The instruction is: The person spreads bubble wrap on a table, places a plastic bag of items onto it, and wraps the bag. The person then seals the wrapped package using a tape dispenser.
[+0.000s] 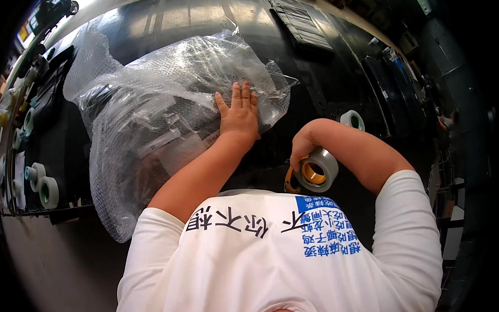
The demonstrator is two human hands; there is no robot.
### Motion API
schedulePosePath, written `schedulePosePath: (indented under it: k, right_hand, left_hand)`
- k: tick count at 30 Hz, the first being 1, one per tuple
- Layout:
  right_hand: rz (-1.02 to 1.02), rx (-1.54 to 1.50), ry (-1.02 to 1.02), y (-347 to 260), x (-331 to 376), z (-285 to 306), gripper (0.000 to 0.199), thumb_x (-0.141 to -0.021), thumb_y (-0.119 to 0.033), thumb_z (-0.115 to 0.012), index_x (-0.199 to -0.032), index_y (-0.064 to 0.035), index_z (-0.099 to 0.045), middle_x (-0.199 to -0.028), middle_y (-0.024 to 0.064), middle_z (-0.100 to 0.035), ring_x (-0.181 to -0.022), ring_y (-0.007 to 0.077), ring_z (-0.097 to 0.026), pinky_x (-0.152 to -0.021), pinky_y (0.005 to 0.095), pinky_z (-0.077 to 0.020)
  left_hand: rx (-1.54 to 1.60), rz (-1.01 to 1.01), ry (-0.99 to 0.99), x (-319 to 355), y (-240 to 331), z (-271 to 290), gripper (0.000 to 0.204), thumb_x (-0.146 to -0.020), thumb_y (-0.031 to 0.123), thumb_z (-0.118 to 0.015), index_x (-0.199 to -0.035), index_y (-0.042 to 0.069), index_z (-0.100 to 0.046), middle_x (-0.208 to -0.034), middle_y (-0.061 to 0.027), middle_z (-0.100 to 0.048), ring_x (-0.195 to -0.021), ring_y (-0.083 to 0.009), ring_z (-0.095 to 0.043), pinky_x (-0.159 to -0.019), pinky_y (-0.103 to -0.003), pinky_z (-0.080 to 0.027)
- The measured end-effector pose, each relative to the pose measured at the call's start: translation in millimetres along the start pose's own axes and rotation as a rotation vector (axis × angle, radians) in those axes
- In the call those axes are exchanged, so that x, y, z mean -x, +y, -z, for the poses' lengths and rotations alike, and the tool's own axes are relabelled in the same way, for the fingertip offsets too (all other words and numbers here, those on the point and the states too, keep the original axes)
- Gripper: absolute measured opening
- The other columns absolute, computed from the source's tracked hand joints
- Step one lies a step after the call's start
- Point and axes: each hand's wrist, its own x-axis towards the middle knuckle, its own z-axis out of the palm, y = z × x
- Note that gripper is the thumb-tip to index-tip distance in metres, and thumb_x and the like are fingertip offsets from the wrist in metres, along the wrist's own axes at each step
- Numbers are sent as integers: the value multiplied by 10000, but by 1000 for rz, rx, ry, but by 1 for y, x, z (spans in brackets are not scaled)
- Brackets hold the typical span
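Observation:
My left hand [240, 112] lies flat, fingers spread, on a large bundle of clear bubble wrap [164, 65]. Through the wrap's lower part show blurred items with pale labels; their kind I cannot make out. The wrap hangs over the table's near edge at the left. Close to my body at the right, my right hand [301, 148] is closed round a tape dispenser [290, 179] with a yellow-orange frame. A wide roll of clear packing tape [328, 170] is fitted on it.
Another tape roll [352, 119] stands beyond my right forearm. More rolls [48, 191] sit at the table's left edge. A stack of flat black bags or sheets [300, 25] lies at the far right on the dark table [200, 14]. Dark packages [390, 90] line the right side.

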Motion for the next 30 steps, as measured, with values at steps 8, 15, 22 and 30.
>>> schedulePosePath:
  k: [8,15,22,30]
  right_hand:
    - [1112,-1578,139,143,-7,-71,516,-720,-220,-635,-1127,87,-555,-654,102,-613,-477,109,-588,-425,208,-521]
    - [1446,-2313,501,110,-121,-125,432,-821,-271,-530,-1179,-35,-577,-1151,108,-636,-1057,262,-618,-921,433,-506]
    - [972,-2637,677,83,-223,-94,360,-874,-255,-531,-1161,-44,-577,-1095,95,-633,-969,231,-638,-809,371,-544]
    - [-4,-842,1910,46,-129,-27,539,-885,-304,-623,-1329,-32,-486,-1297,144,-498,-1213,266,-488,-973,374,-411]
  left_hand:
    - [55,-148,-76,14,-19,40,1069,-675,527,-781,-1510,152,-228,-1588,-132,-110,-1450,-387,-106,-1089,-662,-153]
    - [272,-433,112,67,-131,107,364,-804,298,-703,-1118,132,-623,-1209,-56,-588,-1292,-236,-436,-1079,-466,-328]
    - [72,184,130,164,-245,40,453,-930,387,-541,-1325,165,-544,-1487,-42,-393,-1424,-218,-259,-1163,-442,-168]
    - [209,543,220,174,-245,31,710,-880,529,-565,-1433,113,-404,-1496,-117,-364,-1414,-286,-263,-1168,-453,-126]
